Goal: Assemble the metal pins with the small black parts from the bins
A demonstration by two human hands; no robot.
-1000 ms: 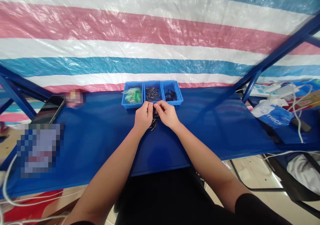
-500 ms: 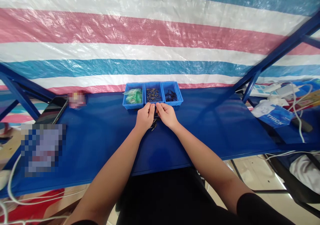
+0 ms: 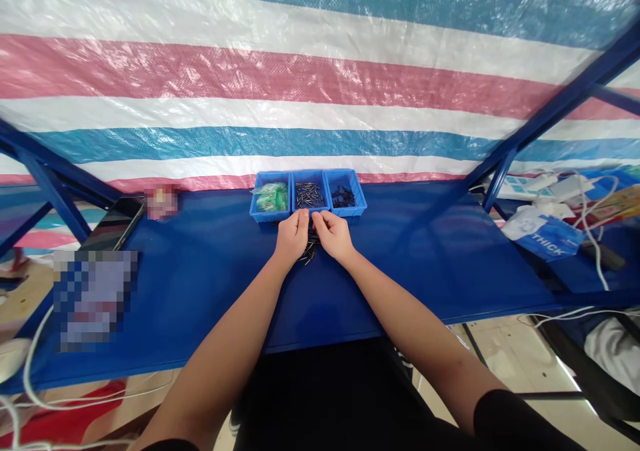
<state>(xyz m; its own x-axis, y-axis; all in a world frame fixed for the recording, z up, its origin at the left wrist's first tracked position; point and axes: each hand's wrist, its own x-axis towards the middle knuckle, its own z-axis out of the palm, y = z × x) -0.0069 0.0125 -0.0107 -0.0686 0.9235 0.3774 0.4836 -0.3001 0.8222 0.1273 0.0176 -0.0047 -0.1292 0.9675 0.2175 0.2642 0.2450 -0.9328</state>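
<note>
Blue table point(image 3: 200, 284) carries three bins point(image 3: 309, 196); two hands point(image 3: 293, 236) meet.

Three trays stand side by side at the far edge of the surface point(image 3: 400, 264), against the tarp point(image 3: 320, 104): the left tray point(image 3: 271, 199), the middle tray point(image 3: 309, 195) holding pins, the right tray point(image 3: 345, 196). Directly before them, my left hand point(image 3: 292, 235) and right hand point(image 3: 334, 234) sit together over loose pins point(image 3: 308, 253) on the surface. A phone point(image 3: 111, 224) lies far left; a packet point(image 3: 543, 235) and cables point(image 3: 593, 224) lie far right.
</note>
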